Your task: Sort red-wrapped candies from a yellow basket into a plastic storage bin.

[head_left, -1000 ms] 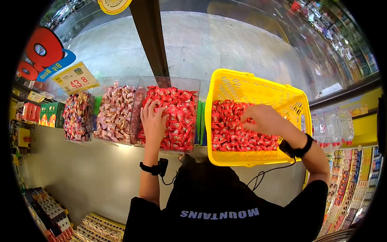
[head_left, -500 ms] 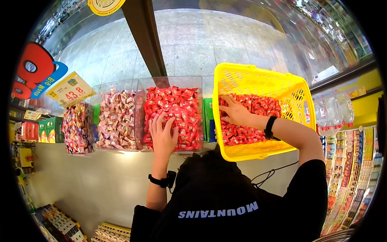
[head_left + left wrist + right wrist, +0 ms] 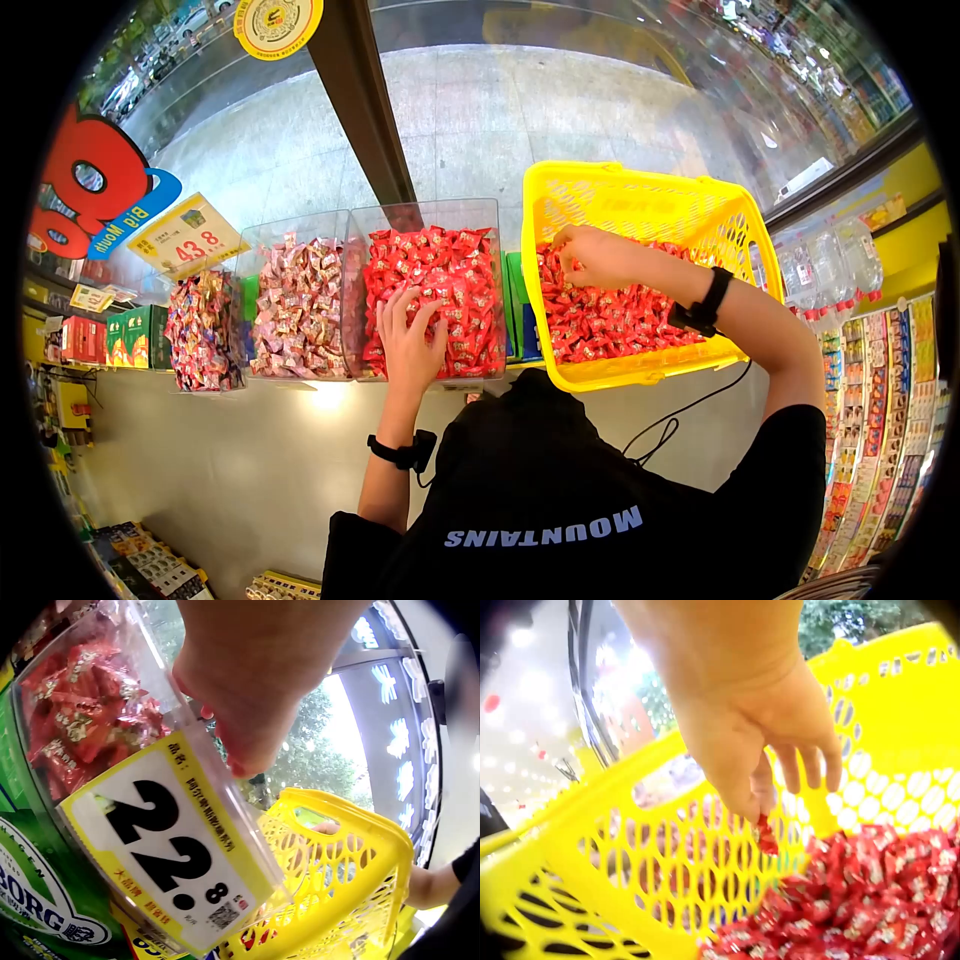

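My left hand [image 3: 411, 345] rests with spread, relaxed fingers on the red wrapped candies [image 3: 470, 290] in the clear bin [image 3: 480, 212]. In the left wrist view the hand [image 3: 255, 690] is above the bin's edge, beside a price card [image 3: 165, 840] reading 22.8; its fingertips are mostly hidden. Over the candies in the yellow basket [image 3: 640, 190], near its left wall, is my right hand [image 3: 600, 258]. The right wrist view shows that hand [image 3: 757, 735] pinching one red candy [image 3: 766, 835] between thumb and index finger, above the heap [image 3: 855, 900], other fingers extended.
Left of the red bin stand bins of pink candies [image 3: 300, 310] and mixed candies [image 3: 203, 330]. A price sign [image 3: 188, 237] rises behind them. Large plastic bottles [image 3: 835, 265] are right of the basket. Green packages [image 3: 520, 300] sit between bin and basket, and a window frame [image 3: 365, 110] stands behind.
My right hand moved left over the basket's candies, touched down with spread fingers, then lifted slightly with bent fingers. My left hand shifted a little lower on the candies and stays there.
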`<action>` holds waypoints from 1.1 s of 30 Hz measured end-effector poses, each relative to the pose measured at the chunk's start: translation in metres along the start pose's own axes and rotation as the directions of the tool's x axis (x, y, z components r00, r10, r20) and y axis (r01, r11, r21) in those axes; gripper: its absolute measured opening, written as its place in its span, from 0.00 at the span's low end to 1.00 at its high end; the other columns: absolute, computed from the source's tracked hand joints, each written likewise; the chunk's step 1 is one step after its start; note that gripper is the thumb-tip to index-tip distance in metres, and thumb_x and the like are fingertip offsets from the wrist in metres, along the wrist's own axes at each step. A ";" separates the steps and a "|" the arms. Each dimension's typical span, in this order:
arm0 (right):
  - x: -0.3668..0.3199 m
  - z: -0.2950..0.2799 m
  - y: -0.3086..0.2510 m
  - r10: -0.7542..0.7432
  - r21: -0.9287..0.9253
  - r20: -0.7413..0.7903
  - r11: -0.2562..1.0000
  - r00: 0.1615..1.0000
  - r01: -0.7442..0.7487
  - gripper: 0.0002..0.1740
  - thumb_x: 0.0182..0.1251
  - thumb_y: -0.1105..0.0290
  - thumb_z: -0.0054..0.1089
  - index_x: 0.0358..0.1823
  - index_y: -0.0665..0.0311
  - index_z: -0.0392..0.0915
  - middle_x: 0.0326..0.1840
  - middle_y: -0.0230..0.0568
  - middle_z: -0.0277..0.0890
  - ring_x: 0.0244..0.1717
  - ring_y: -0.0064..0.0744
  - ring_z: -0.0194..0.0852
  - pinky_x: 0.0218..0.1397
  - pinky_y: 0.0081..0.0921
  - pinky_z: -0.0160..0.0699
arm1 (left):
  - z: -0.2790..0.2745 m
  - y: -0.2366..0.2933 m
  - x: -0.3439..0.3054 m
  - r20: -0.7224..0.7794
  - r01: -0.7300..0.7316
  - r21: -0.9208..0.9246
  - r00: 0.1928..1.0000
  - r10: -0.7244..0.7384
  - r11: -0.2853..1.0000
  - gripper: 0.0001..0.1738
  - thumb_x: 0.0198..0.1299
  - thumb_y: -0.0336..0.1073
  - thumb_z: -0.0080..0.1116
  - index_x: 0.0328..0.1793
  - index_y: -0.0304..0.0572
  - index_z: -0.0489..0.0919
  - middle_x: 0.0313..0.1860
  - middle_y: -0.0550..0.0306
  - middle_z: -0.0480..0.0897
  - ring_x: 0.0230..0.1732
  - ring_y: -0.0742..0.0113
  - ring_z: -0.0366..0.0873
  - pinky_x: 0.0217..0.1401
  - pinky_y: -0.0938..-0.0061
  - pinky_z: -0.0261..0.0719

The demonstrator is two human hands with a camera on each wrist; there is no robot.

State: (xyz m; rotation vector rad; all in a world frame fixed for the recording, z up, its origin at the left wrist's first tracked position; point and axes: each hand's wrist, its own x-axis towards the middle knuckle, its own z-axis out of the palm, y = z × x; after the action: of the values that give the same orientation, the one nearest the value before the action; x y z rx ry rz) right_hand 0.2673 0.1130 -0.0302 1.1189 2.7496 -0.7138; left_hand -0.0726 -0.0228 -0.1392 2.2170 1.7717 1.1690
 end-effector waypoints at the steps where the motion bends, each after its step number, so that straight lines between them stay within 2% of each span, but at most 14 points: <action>1: -0.007 -0.016 -0.016 -0.023 -0.007 -0.001 1.000 1.000 0.023 0.08 0.67 0.66 0.69 0.33 0.63 0.85 0.70 0.56 0.76 0.69 0.58 0.75 0.73 0.46 0.75 | -0.005 0.004 0.003 -0.014 -0.009 -0.013 1.000 0.009 1.000 0.20 0.60 0.33 0.74 0.59 0.50 0.87 0.72 0.49 0.78 0.78 0.41 0.69 0.85 0.38 0.59; 2: -0.015 -0.030 -0.031 -0.046 -0.017 -0.005 0.999 0.999 0.046 0.08 0.69 0.66 0.69 0.35 0.62 0.84 0.75 0.57 0.73 0.71 0.59 0.74 0.75 0.47 0.74 | -0.009 0.010 0.006 -0.034 -0.021 -0.026 0.999 0.020 0.999 0.19 0.60 0.37 0.76 0.58 0.52 0.87 0.71 0.51 0.78 0.79 0.42 0.69 0.85 0.36 0.57; 5: -0.043 -0.046 -0.082 -0.061 0.088 -0.204 0.993 0.977 0.081 0.07 0.71 0.67 0.71 0.39 0.60 0.82 0.76 0.56 0.73 0.73 0.60 0.72 0.75 0.47 0.74 | -0.027 0.032 0.021 -0.070 -0.120 -0.138 0.991 0.111 0.983 0.25 0.57 0.41 0.78 0.61 0.51 0.87 0.73 0.49 0.77 0.79 0.40 0.68 0.85 0.36 0.58; 7: -0.056 -0.045 -0.108 -0.137 0.082 -0.306 0.982 0.942 0.169 0.05 0.71 0.69 0.71 0.41 0.57 0.83 0.78 0.53 0.71 0.76 0.59 0.71 0.76 0.45 0.74 | -0.045 0.057 0.034 -0.037 -0.188 -0.304 0.982 0.186 0.934 0.29 0.55 0.43 0.80 0.64 0.50 0.86 0.74 0.49 0.75 0.80 0.40 0.67 0.84 0.37 0.59; 8: -0.061 -0.043 -0.120 -0.163 0.117 -0.358 0.969 0.919 0.217 0.08 0.71 0.66 0.72 0.41 0.62 0.84 0.75 0.54 0.72 0.71 0.58 0.74 0.72 0.45 0.77 | -0.052 0.069 0.038 0.004 -0.201 -0.338 0.977 0.215 0.919 0.34 0.51 0.47 0.83 0.65 0.50 0.86 0.75 0.49 0.74 0.80 0.39 0.66 0.85 0.36 0.59; 9: -0.064 -0.038 -0.125 -0.256 0.030 -0.400 0.956 0.880 0.292 0.08 0.71 0.66 0.73 0.42 0.62 0.85 0.75 0.52 0.71 0.69 0.55 0.75 0.71 0.44 0.78 | -0.052 0.080 0.041 0.031 -0.232 -0.356 0.965 0.260 0.905 0.37 0.49 0.51 0.85 0.65 0.50 0.86 0.76 0.48 0.73 0.80 0.38 0.65 0.85 0.36 0.59; 11: -0.070 -0.034 -0.139 -0.255 0.061 -0.425 0.949 0.868 0.309 0.08 0.70 0.67 0.74 0.43 0.62 0.85 0.74 0.49 0.71 0.68 0.53 0.76 0.70 0.44 0.78 | -0.057 0.101 0.046 0.043 -0.286 -0.376 0.945 0.325 0.881 0.35 0.46 0.52 0.85 0.62 0.50 0.88 0.76 0.49 0.75 0.81 0.38 0.66 0.86 0.36 0.58; 13: -0.072 -0.033 -0.142 -0.317 0.047 -0.433 0.927 0.844 0.372 0.08 0.70 0.67 0.74 0.43 0.60 0.85 0.74 0.47 0.71 0.67 0.52 0.76 0.69 0.43 0.79 | -0.049 0.107 0.047 -0.015 -0.389 -0.357 0.912 0.411 0.849 0.27 0.49 0.52 0.83 0.53 0.50 0.90 0.72 0.50 0.78 0.79 0.40 0.68 0.86 0.35 0.59; 14: -0.074 -0.033 -0.144 -0.285 0.122 -0.415 0.924 0.864 0.363 0.08 0.70 0.68 0.74 0.44 0.60 0.84 0.74 0.47 0.71 0.65 0.51 0.76 0.68 0.43 0.79 | -0.048 0.113 0.046 -0.044 -0.355 -0.367 0.930 0.365 0.860 0.20 0.51 0.49 0.82 0.46 0.50 0.91 0.68 0.55 0.82 0.78 0.42 0.70 0.86 0.35 0.59; 17: -0.074 -0.034 -0.141 -0.303 0.081 -0.440 0.924 0.845 0.374 0.07 0.71 0.67 0.73 0.44 0.59 0.84 0.74 0.47 0.71 0.65 0.51 0.76 0.68 0.43 0.79 | -0.047 0.109 0.046 -0.073 -0.378 -0.335 0.924 0.376 0.863 0.21 0.53 0.49 0.80 0.49 0.51 0.88 0.67 0.58 0.83 0.76 0.44 0.72 0.83 0.34 0.62; 21: -0.065 -0.052 -0.124 -0.140 0.156 -0.268 0.970 0.953 0.186 0.12 0.76 0.60 0.68 0.48 0.61 0.85 0.69 0.51 0.76 0.66 0.54 0.78 0.71 0.42 0.79 | -0.047 0.089 0.040 -0.096 -0.295 -0.239 0.955 0.280 0.925 0.16 0.52 0.45 0.81 0.44 0.51 0.89 0.64 0.62 0.85 0.75 0.46 0.73 0.83 0.32 0.61; 25: -0.041 -0.056 -0.072 -0.056 0.050 -0.188 0.997 0.981 0.066 0.15 0.73 0.58 0.69 0.51 0.62 0.86 0.67 0.52 0.78 0.66 0.55 0.79 0.71 0.46 0.79 | -0.035 0.043 0.025 -0.082 -0.160 -0.111 0.985 0.151 0.981 0.13 0.53 0.40 0.80 0.41 0.46 0.88 0.61 0.64 0.86 0.74 0.48 0.73 0.83 0.36 0.62; 28: -0.010 -0.023 -0.020 0.012 -0.009 0.060 1.000 0.998 -0.011 0.20 0.71 0.57 0.69 0.58 0.59 0.85 0.67 0.54 0.78 0.66 0.56 0.80 0.71 0.45 0.79 | -0.019 0.015 0.010 -0.034 -0.065 0.031 0.997 0.066 0.997 0.11 0.56 0.38 0.78 0.41 0.44 0.88 0.61 0.64 0.85 0.74 0.48 0.73 0.84 0.39 0.61; 33: 0.014 0.072 0.035 0.019 -0.240 -0.027 0.970 0.999 -0.025 0.29 0.70 0.58 0.69 0.72 0.52 0.79 0.76 0.53 0.70 0.76 0.62 0.68 0.76 0.58 0.71 | 0.012 -0.016 -0.015 -0.029 0.015 0.154 1.000 -0.011 0.988 0.13 0.58 0.41 0.77 0.45 0.45 0.90 0.65 0.59 0.82 0.75 0.48 0.72 0.85 0.39 0.59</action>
State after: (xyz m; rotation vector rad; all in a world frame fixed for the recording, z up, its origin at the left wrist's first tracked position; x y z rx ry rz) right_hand 0.2746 0.1109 -0.1109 1.1089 2.7455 -0.3525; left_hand -0.0788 -0.0262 -0.1632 2.2781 1.9469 1.1002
